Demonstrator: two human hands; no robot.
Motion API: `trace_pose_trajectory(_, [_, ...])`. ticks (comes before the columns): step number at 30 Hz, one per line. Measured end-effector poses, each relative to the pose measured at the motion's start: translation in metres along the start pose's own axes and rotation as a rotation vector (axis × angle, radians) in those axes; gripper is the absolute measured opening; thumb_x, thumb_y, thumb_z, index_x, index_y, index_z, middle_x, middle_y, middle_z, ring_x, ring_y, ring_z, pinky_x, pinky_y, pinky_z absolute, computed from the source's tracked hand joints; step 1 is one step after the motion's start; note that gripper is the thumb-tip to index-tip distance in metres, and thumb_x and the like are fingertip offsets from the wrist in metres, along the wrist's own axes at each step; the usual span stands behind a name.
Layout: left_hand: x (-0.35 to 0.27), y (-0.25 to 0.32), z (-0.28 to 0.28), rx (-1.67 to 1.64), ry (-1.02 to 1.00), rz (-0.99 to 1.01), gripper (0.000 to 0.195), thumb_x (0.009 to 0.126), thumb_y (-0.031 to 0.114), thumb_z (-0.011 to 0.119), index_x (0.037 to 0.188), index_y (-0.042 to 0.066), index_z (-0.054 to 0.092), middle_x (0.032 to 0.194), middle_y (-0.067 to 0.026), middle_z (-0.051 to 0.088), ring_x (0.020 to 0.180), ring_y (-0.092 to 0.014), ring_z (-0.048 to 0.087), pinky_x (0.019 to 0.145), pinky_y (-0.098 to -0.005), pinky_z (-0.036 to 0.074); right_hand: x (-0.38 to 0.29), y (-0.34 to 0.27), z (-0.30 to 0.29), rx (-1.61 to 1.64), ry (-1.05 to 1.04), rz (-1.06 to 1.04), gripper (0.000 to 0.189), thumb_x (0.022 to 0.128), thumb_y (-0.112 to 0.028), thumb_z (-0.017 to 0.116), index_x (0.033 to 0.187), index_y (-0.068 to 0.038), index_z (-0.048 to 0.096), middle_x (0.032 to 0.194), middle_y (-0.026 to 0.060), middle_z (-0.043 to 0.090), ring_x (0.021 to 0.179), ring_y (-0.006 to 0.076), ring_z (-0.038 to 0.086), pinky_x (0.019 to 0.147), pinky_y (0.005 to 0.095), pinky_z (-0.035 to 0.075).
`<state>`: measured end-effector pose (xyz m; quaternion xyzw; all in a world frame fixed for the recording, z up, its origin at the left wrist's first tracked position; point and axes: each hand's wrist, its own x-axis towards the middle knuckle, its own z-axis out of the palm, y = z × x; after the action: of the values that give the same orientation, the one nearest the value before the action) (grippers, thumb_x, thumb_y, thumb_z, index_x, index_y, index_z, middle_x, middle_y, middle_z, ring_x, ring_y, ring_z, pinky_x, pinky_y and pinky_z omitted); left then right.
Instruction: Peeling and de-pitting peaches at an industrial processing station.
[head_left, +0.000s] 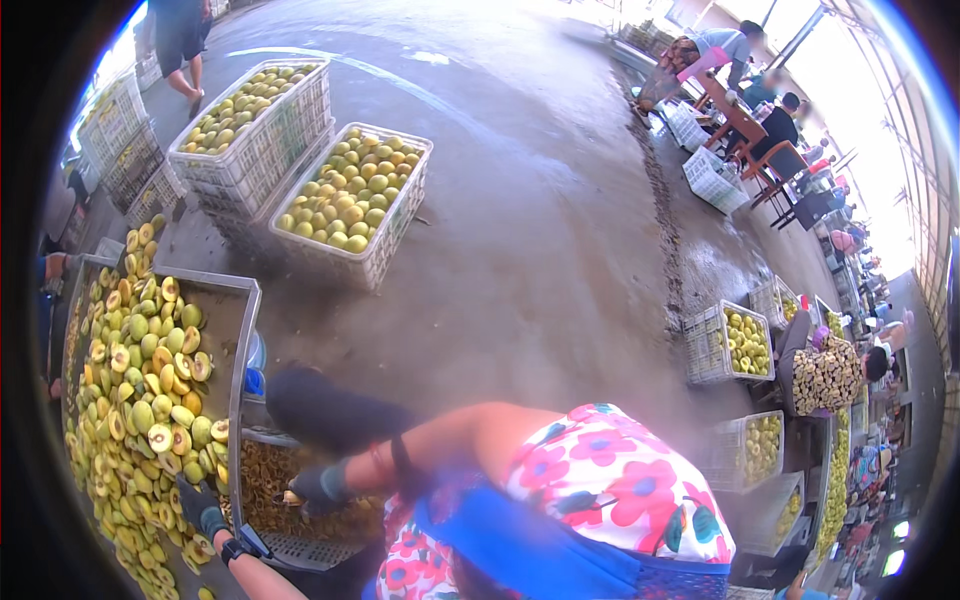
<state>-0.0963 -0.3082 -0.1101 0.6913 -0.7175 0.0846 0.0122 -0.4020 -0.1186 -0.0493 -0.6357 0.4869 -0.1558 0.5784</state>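
My left hand (199, 508), in a dark glove with a dark band at the wrist, lies against a heap of halved and whole yellow-green stone fruit (135, 390). The heap fills a metal-rimmed tray table (250, 322); some halves show brown stone hollows. Whether the left fingers grip a fruit cannot be told. My right hand (321, 486), also gloved, hangs past the tray's rim. A small pale piece (289, 497), too small to identify, sits between its fingertips. Below that hand stands a plastic crate (307, 550) holding many brown fruit stones or scraps (262, 474).
Plastic crates (375, 262) of whole fruit stand beyond the tray on the wet concrete floor (517, 247). A stack of crates (124, 142) is at far left. More fruit crates (705, 349) and seated people (825, 375) line the right. A blue container (255, 367) sits beside the tray.
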Motion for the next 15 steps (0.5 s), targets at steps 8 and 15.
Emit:
trace_pose_trajectory(8, [-0.024,0.001,-0.023,0.217,-0.197,-0.026,0.062,0.077,0.042,0.057,0.127,0.009,0.04,0.123,-0.0125,0.049,0.11,-0.033,0.047,0.09,-0.0437,0.038,0.013,0.015,0.009,0.027,0.015,-0.068,0.022,0.076,-0.017,0.058,0.091,-0.001,0.056,0.067,0.011,0.06,0.056,0.0232,0.061,0.048,0.0359,0.049])
trace_pose_trajectory(15, [-0.056,-0.016,-0.021,0.039,-0.097,-0.185,0.051,0.081,0.039,0.055,0.12,0.007,0.046,0.107,-0.0178,0.057,0.097,-0.033,0.054,0.081,-0.0415,0.042,-0.015,-0.015,-0.01,-0.019,-0.038,-0.021,0.024,0.074,-0.016,0.056,0.093,-0.002,0.056,0.074,0.0133,0.061,0.066,0.0263,0.062,0.058,0.0377,0.048])
